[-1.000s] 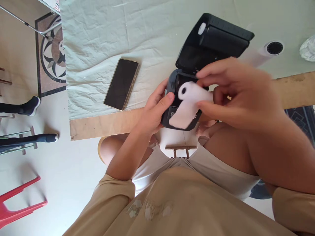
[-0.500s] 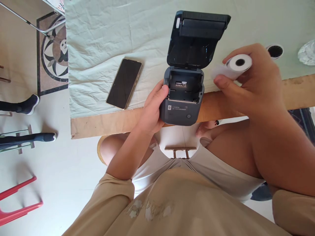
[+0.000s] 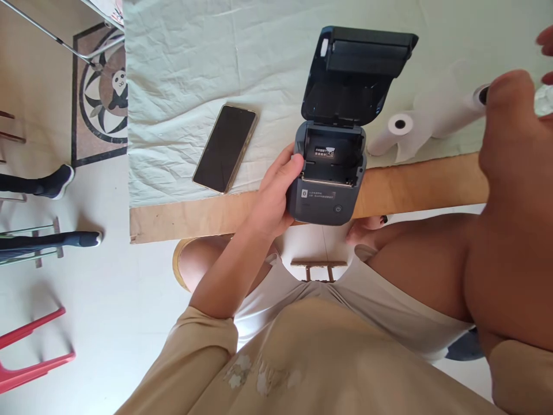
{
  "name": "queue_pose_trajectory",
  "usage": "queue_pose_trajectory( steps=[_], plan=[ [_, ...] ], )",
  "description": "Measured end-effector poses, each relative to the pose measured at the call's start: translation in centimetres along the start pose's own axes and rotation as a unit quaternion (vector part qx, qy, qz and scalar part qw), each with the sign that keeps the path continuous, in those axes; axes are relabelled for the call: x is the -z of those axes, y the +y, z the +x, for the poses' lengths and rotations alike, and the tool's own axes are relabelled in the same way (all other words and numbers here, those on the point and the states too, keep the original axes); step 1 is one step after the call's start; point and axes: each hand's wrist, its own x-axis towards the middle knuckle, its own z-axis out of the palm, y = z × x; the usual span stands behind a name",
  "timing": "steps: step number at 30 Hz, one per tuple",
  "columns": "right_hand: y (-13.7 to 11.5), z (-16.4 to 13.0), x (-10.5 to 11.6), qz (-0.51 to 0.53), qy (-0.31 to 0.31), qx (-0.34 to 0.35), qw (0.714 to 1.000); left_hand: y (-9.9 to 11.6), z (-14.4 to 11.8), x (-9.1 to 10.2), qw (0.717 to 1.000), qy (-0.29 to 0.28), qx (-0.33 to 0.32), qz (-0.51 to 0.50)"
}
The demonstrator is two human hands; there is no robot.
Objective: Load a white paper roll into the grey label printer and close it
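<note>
My left hand (image 3: 276,193) grips the left side of a dark grey label printer (image 3: 322,202) above the table's front edge. Its black lid (image 3: 345,92) is flipped up, and the paper bay (image 3: 332,153) inside holds no roll. Right of the printer a white paper roll (image 3: 382,138) lies on the cloth with a loose end of paper beside it. A second paper roll (image 3: 460,109) lies farther right, partly behind my right hand (image 3: 514,109). That hand is at the right edge, partly cut off, its visible fingers apart, close to a crumpled white bundle (image 3: 543,99).
A smartphone (image 3: 224,147) lies screen up on the pale green cloth (image 3: 173,69). The wooden table edge (image 3: 173,216) runs in front of my lap. On the floor at left are a red plastic stool (image 3: 34,369) and another person's feet (image 3: 56,181).
My right hand has let go of the paper roll, which now lies on the cloth, and has moved right. My left hand still holds the opened printer.
</note>
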Motion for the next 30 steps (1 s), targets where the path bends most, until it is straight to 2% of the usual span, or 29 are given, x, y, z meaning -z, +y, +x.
queue_pose_trajectory(
  steps=[3, 5, 7, 11, 13, 15, 17, 19, 21, 26, 28, 30],
  plan=[
    [1.1, 0.7, 0.3, -0.108, -0.097, -0.080, 0.986, 0.2, -0.2, -0.6, 1.000, 0.024, 0.005, 0.014],
    [1.6, 1.0, -0.1, -0.134, -0.149, -0.115, 0.973, 0.3, -0.3, -0.9, 0.999, 0.037, 0.001, 0.016],
    [2.0, 1.1, -0.6, -0.138, -0.159, -0.110, 0.971, 0.3, -0.2, -0.9, 0.999, 0.030, 0.006, 0.021],
    [2.7, 0.9, -1.2, -0.139, -0.141, -0.125, 0.972, 0.2, 0.1, -0.3, 0.999, 0.004, 0.006, 0.031],
    [3.0, 0.9, -1.2, -0.081, -0.106, -0.134, 0.982, 0.0, 0.2, -0.1, 1.000, 0.004, -0.002, 0.025],
    [3.3, 1.1, -1.4, 0.076, -0.056, -0.148, 0.985, -0.1, 0.3, -0.1, 1.000, 0.012, -0.006, 0.021],
    [3.8, 1.6, -1.6, 0.268, -0.040, -0.183, 0.945, 0.0, 0.3, -0.1, 0.999, 0.028, -0.007, 0.025],
    [4.6, 2.3, -1.8, 0.385, -0.064, -0.220, 0.894, 0.1, 0.3, -0.3, 0.999, 0.035, 0.002, 0.029],
    [5.6, 2.9, -1.7, 0.414, -0.092, -0.228, 0.876, 0.2, 0.2, -0.4, 0.999, 0.033, 0.010, 0.028],
    [9.0, 3.7, -1.3, 0.429, -0.140, -0.163, 0.877, 0.5, 0.0, -0.9, 0.999, 0.029, 0.008, 0.014],
    [10.2, 3.9, -1.2, 0.447, -0.183, -0.178, 0.858, 0.6, -0.1, -1.1, 0.999, 0.039, 0.000, 0.015],
    [10.7, 4.1, -1.1, 0.457, -0.205, -0.221, 0.837, 0.5, -0.1, -1.3, 0.999, 0.048, 0.003, 0.023]
  ],
)
